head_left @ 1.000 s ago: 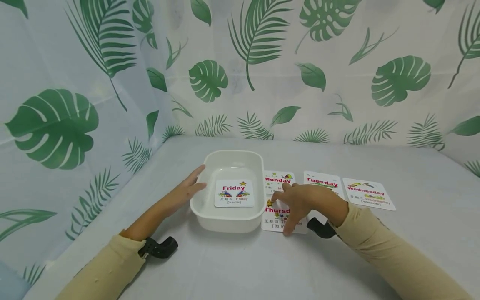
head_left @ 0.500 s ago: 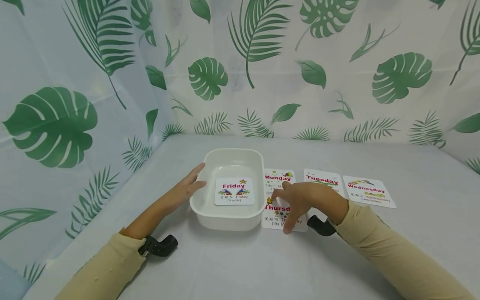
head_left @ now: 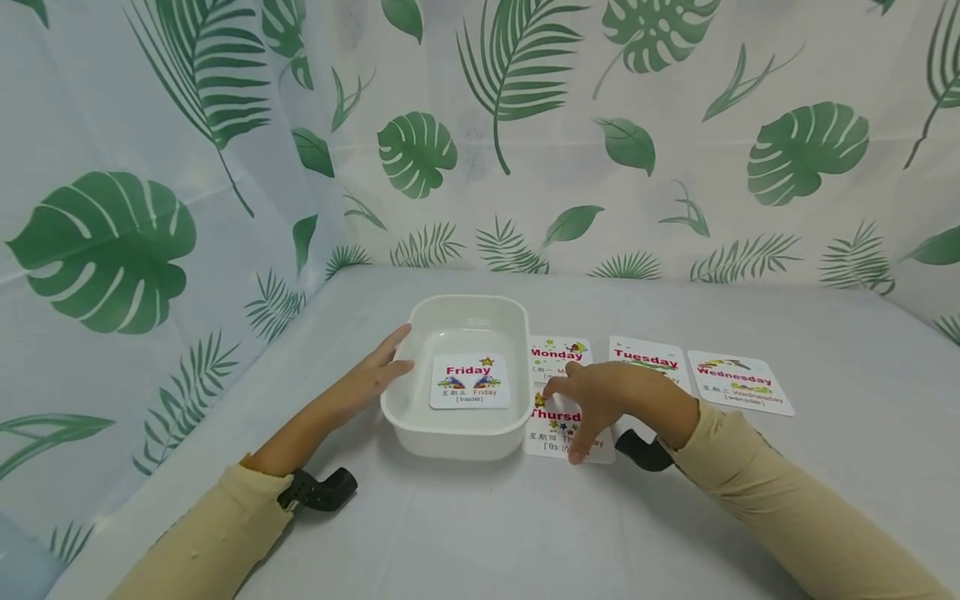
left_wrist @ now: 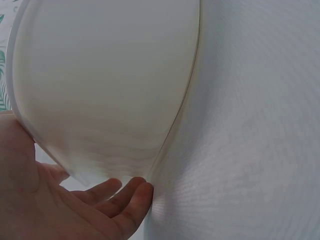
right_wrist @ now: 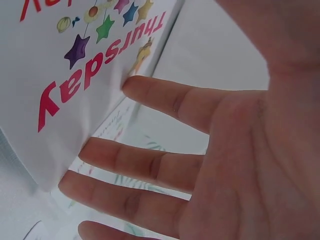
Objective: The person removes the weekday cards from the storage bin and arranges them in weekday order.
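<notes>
At the left side of a white plastic basin (head_left: 450, 444), my left hand (head_left: 367, 379) holds its wall. In the left wrist view its fingers lie along the outside and the thumb passes over the rim. Flat inside the basin lies a Friday card (head_left: 470, 382). My right hand (head_left: 600, 398) spans the Thursday card (head_left: 551, 435), thumb at the near edge and fingertips at the far edge; in the right wrist view the fingers (right_wrist: 165, 100) are fairly straight. Behind that card is the Monday card (head_left: 553, 353), partly hidden by the hand.
A Tuesday card (head_left: 645, 357) and a Wednesday card (head_left: 741, 385) lie side by side to the right of the Monday card. The right hand and wrist cover part of the Tuesday card. A leaf-print curtain (head_left: 525, 200) hangs behind the pale table (head_left: 465, 533).
Both hands stay nearly in place. The fingers of my right hand have shifted only slightly over the Thursday card; the basin and the other cards have not moved.
</notes>
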